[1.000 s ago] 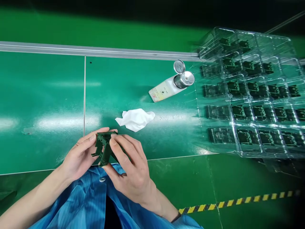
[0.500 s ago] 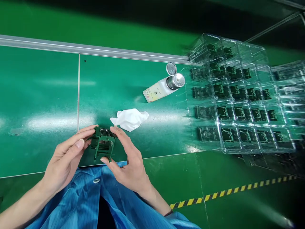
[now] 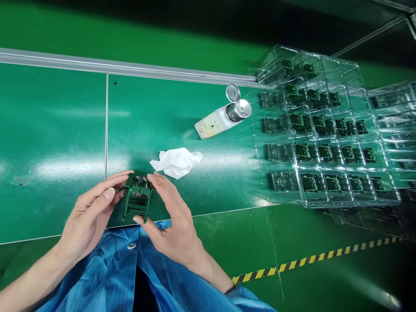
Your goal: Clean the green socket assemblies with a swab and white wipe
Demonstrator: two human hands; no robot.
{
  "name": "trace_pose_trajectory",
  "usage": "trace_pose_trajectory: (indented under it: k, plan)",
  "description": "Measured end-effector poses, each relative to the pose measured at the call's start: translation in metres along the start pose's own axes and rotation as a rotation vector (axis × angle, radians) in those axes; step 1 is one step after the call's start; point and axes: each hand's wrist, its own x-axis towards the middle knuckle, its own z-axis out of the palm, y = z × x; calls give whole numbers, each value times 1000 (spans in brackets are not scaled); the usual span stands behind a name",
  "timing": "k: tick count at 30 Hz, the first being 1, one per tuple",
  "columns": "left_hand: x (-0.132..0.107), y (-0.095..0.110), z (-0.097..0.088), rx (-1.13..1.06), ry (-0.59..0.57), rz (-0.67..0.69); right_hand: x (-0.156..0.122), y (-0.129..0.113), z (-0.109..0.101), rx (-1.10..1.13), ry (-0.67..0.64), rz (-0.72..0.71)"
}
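We hold a green frame-like part (image 3: 138, 197) in both hands, to the left of the white cloth (image 3: 177, 162) and nearer us.
Well to the cloth's right, a clear tray (image 3: 351, 203) carries dark green pieces (image 3: 308, 183) in its compartments; beyond the cloth and slightly right, a bottle (image 3: 212, 122) has its cap flipped up, its contents hidden from us. Our left hand (image 3: 87, 216), fingers together and gently bent, supports the part's left side; our right hand (image 3: 177, 225) curves half open, thumb low and fingertips high on the right side. Both forearms angle inward.
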Motion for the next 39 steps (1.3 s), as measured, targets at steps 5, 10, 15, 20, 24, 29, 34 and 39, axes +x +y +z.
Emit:
trace_pose_trajectory:
  k: [5, 10, 15, 20, 24, 29, 34, 39]
  plan:
    - [1, -2, -4, 45, -82, 64, 0, 3, 2, 16, 21, -13]
    - [3, -6, -5, 152, -193, 223, -3, 8, 2, 47, -15, -2]
    - [6, -11, -5, 204, -176, 308, -6, 10, -2, 278, -133, 156]
    - [4, -14, -6, 289, -195, 337, -9, 10, 2, 336, -120, 272]
    - [0, -17, -8, 375, -254, 507, -14, 14, 4, 252, -107, 249]
    - [4, -17, -21, 520, -421, 700, -13, 25, 3, 136, -23, -61]
    - [9, 11, -27, 751, -664, 602, -7, 38, 5, -31, 99, -476]
    - [13, 27, -21, 876, -681, 617, -2, 46, 2, -89, 153, -699]
